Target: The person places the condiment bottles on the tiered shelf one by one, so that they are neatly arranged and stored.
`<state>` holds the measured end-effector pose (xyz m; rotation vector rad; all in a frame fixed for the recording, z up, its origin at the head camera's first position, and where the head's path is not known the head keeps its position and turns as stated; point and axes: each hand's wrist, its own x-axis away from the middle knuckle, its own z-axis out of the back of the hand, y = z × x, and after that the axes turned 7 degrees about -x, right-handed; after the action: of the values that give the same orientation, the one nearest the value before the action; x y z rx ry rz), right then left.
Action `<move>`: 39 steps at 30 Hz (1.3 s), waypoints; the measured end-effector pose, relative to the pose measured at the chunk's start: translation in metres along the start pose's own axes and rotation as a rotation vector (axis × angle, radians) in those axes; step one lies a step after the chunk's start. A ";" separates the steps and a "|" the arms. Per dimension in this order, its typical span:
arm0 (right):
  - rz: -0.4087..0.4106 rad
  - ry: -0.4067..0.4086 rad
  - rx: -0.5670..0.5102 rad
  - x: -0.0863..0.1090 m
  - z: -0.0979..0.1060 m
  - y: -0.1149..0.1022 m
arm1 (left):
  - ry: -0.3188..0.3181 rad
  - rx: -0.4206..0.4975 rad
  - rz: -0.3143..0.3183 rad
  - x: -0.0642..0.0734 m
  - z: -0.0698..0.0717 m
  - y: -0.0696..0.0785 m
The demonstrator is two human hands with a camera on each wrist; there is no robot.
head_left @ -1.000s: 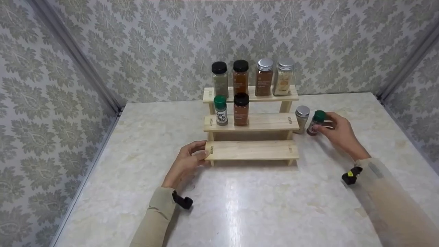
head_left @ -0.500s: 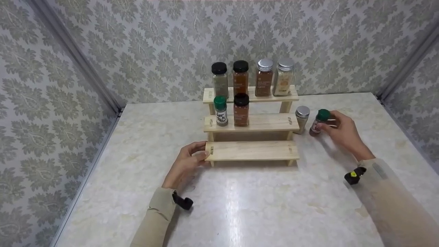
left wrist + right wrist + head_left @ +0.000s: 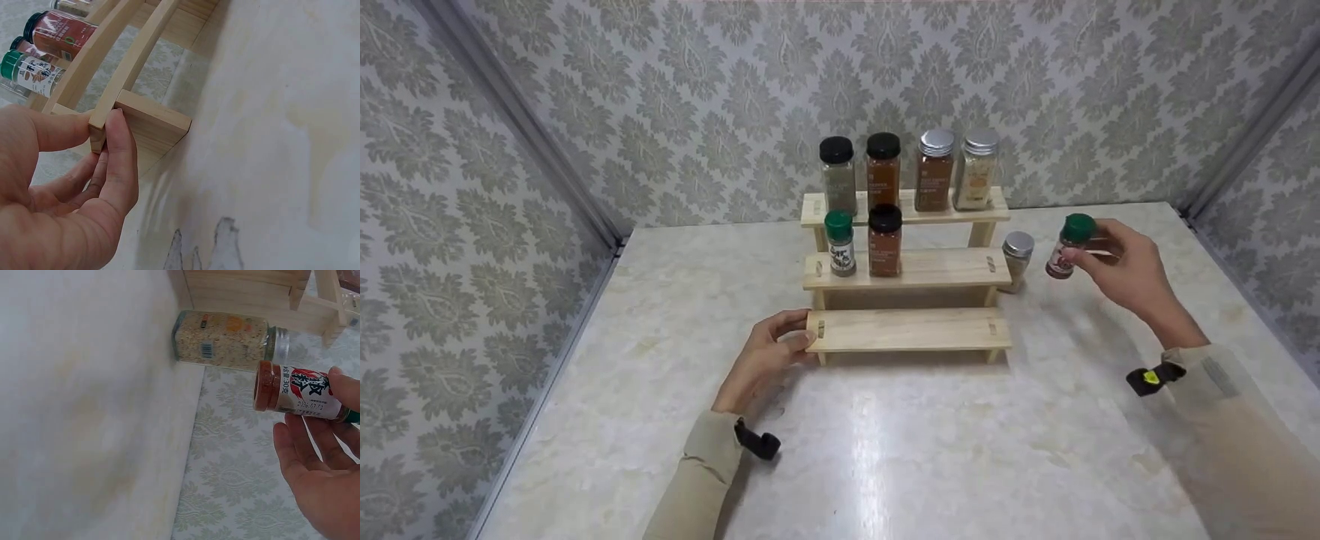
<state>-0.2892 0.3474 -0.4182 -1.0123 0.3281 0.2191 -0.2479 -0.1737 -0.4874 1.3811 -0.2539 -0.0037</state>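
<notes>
My right hand point(image 3: 1132, 266) pinches a small green-capped spice jar point(image 3: 1069, 247) between thumb and fingers, holding it above the table. In the right wrist view that jar point(image 3: 301, 389) shows reddish powder and a white label. My left hand point(image 3: 769, 352) grips the left end of the lowest step of a wooden three-step rack point(image 3: 907, 330), thumb on top in the left wrist view. A silver-capped jar point(image 3: 1017, 262) of pale granules stands on the table beside the rack's right side, close to the held jar. On the middle step are another green-capped jar point(image 3: 841, 244) and a black-capped jar point(image 3: 884, 241).
The top step bears two black-capped jars, one green-grey point(image 3: 838, 176) and one orange-red point(image 3: 883, 172), and two silver-capped ones, one brown point(image 3: 934, 171) and one pale point(image 3: 976, 171). Patterned walls point(image 3: 697, 90) enclose the marbled table point(image 3: 945, 442) at the back and sides.
My right hand has lifted the green-capped jar off the table and moved it up and slightly right, away from the silver-capped jar. The left hand keeps its grip on the rack.
</notes>
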 end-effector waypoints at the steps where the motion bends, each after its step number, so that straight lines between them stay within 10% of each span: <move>1: 0.014 0.004 -0.013 -0.001 0.000 -0.004 | 0.003 -0.006 -0.001 0.000 0.000 0.000; 20: 0.198 -0.023 -0.133 -0.005 -0.034 -0.077 | 0.020 -0.050 -0.002 0.001 -0.001 0.003; 39: 0.215 -0.133 -0.239 -0.027 -0.079 -0.112 | 0.009 -0.033 -0.016 0.001 0.000 0.002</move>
<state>-0.2907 0.2210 -0.3579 -1.1916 0.2937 0.5276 -0.2474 -0.1732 -0.4854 1.3503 -0.2350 -0.0147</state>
